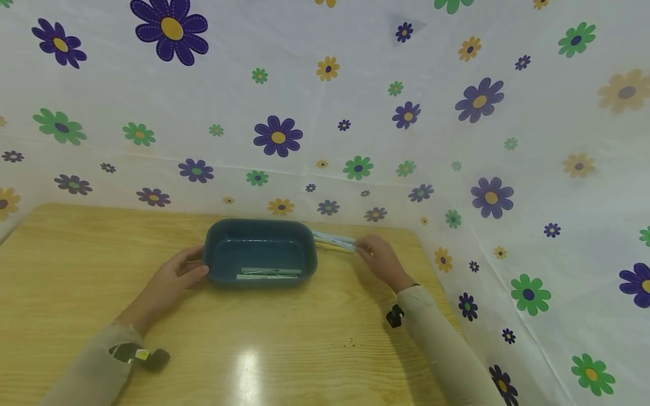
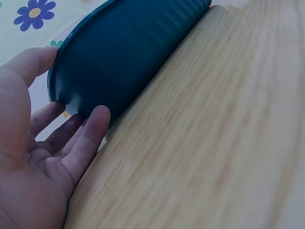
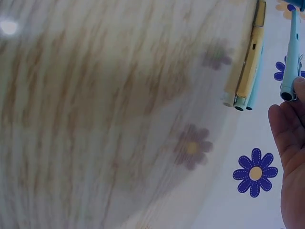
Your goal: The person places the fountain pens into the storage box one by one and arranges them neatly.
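A dark blue rectangular tub (image 1: 260,285) stands toward the back of the table. Against its left end rest the fingertips of my left hand (image 1: 172,279), loosely spread along the wall; the left wrist view shows them around the tub's rounded end (image 2: 109,62). Inside the tub, pale pens (image 1: 269,271) with wire clips lie along the near wall. To its right, my right hand (image 1: 380,258) pinches the end of a light blue pen (image 3: 289,62) with a metal clip. Beside it on the table lie a yellow pen (image 3: 251,59) and another light blue pen (image 3: 257,83).
The pale wood table (image 1: 284,338) ends at a white flowered cloth (image 1: 304,101) behind and on the right. Each wrist carries a small black camera mount, the left one (image 1: 154,359) and the right one (image 1: 394,316). Small dark specks (image 1: 349,342) mark the tabletop.
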A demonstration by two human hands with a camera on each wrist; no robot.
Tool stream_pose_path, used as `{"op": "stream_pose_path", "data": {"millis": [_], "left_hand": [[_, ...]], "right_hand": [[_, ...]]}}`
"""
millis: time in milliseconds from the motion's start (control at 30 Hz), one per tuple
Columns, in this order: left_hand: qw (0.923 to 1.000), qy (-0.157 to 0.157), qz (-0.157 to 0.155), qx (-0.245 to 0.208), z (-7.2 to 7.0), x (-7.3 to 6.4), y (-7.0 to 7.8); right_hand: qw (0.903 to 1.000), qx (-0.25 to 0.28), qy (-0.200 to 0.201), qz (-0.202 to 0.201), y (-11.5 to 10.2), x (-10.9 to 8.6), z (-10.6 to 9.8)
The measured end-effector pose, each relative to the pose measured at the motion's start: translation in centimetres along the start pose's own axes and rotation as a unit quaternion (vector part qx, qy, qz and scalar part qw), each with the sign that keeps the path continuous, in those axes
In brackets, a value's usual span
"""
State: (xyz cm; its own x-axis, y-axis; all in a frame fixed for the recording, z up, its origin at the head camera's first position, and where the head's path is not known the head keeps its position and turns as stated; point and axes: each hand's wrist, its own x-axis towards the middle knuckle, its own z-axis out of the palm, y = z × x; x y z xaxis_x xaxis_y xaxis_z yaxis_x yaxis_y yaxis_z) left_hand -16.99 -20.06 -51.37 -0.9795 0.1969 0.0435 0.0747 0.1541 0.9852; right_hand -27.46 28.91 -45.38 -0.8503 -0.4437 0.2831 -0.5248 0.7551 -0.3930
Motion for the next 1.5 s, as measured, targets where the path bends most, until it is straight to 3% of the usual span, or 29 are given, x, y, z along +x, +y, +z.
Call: {"op": "stream_pose_path", "data": {"millis": [267, 433, 967, 1200, 1500], "left_hand": [[1.0, 0.002, 0.004, -0.003, -0.1, 0.0, -0.2], [1.0, 0.004, 0.001, 0.0, 0.0, 0.1, -0.3], [1.0, 0.002, -0.003, 0.0, -0.1, 0.2, -0.4], [1.0, 0.005, 0.0, -0.003, -0.1, 0.3, -0.2], [0.9999, 0.003, 0.001, -0.01, -0.1, 0.3, -0.6]], "right_hand": [[0.9962, -0.068, -0.026, -0.048, 0.0, 0.2, 1.0], [0.9947, -0.084, -0.033, -0.049, 0.1, 0.3, 1.4], [0.993, -0.106, -0.051, -0.016, 0.4, 0.6, 1.7], [0.9956, -0.067, -0.048, 0.044, 0.3, 0.8, 1.4], [0.9945, -0.049, -0.047, 0.08, 0.5, 0.7, 1.5]]}}
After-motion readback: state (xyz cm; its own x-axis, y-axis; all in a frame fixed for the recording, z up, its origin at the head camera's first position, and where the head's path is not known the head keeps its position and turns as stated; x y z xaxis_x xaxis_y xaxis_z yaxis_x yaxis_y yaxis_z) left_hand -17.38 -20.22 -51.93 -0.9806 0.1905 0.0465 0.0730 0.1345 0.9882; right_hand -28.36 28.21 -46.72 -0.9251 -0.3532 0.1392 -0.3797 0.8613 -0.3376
